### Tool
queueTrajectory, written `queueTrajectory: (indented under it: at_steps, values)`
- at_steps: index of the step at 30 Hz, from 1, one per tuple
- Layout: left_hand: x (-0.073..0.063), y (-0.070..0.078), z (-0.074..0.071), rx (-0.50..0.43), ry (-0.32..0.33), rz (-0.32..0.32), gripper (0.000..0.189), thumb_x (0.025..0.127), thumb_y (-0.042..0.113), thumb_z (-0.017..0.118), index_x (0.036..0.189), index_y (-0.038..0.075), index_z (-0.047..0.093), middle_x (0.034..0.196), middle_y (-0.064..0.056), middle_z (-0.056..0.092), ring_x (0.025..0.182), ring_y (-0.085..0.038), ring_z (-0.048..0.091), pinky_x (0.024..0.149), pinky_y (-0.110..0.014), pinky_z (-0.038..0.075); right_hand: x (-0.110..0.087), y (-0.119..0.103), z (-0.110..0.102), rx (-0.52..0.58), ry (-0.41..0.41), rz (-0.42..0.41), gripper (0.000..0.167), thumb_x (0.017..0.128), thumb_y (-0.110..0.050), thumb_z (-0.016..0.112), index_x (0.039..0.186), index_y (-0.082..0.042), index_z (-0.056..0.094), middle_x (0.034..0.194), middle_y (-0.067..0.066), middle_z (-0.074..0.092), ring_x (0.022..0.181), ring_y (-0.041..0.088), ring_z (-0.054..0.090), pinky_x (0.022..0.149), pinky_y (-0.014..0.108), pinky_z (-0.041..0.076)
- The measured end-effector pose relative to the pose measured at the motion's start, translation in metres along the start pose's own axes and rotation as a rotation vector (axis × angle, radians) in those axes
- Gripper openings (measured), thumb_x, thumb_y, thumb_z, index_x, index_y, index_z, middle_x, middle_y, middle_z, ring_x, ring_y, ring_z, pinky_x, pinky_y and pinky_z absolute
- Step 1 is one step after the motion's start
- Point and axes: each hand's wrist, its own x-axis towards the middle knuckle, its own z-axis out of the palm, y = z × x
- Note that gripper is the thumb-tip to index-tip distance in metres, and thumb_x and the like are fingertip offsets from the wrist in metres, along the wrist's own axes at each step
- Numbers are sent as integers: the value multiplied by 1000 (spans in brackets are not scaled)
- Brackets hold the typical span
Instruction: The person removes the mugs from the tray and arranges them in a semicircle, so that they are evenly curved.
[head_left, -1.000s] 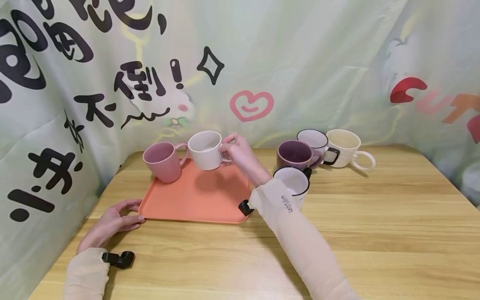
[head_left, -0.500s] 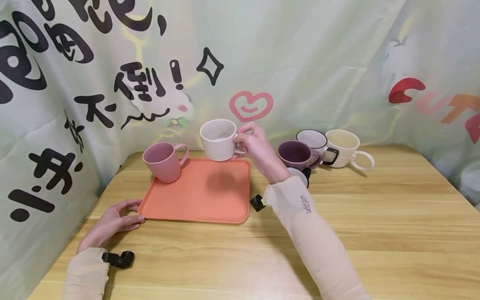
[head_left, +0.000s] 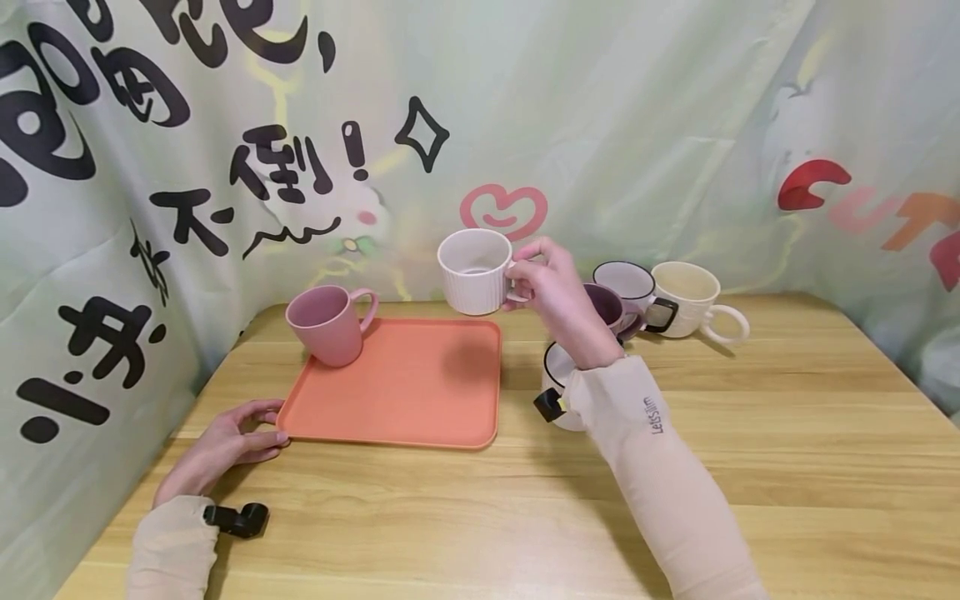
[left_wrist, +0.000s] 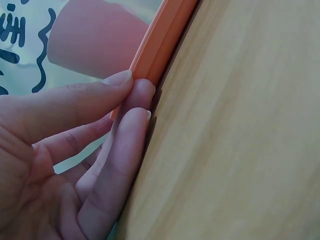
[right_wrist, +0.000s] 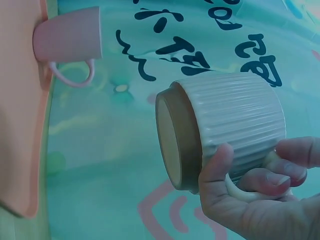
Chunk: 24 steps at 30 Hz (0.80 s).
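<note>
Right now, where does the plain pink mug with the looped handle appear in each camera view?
Head: the plain pink mug with the looped handle, left of centre, at the far left corner of the flat orange tray.
Left wrist: mug at upper left, handle not visible.
Right wrist: mug at upper left, turned sideways, handle below.
Shared landmark: the orange tray, in all three.

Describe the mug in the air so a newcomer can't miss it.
On the wooden table, find the orange tray. Near its far right corner, the right grip holds a white mug up by its handle. It alone is in mid-air, and its vertical ribs set it apart from the smooth pink mug on the tray.
</note>
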Motion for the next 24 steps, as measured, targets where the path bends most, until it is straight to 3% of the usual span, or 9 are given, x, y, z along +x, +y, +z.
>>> queueTrajectory:
  at_steps: [24]
  values:
    - [0, 1, 0, 4, -5, -9, 72, 93, 6, 74, 149, -13, 33, 118, -21, 52, 89, -11, 69, 82, -30, 61, -16, -3, -58, -19, 143, -118, 13, 91, 8, 46, 94, -4, 43, 60, 0, 36, 60, 14, 39, 61, 28, 58]
